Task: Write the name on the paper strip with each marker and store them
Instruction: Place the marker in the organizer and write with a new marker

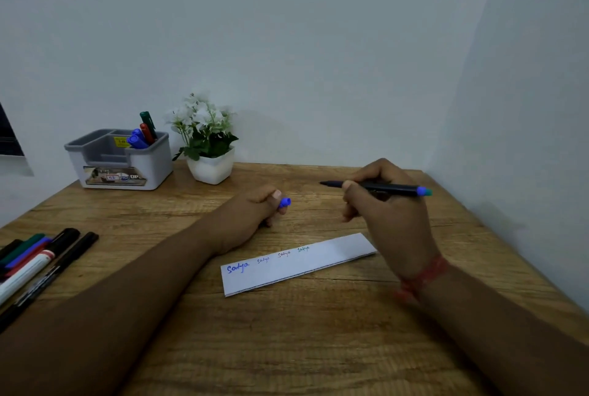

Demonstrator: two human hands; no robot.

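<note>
I count four names on the paper strip point(298, 263), and four markers stand in the grey organizer point(119, 158) at the far left, so I judge the task part done. More markers point(38, 263) wait at the near left edge of the worktop point(318, 347) (several, hard to count). My right hand point(390, 213) grips an uncapped black-barrelled marker point(376, 187) beyond the strip's right end; my left hand point(255, 210) is curled round its blue cap point(284, 202). The strip lies mid-worktop, white, its right part blank.
</note>
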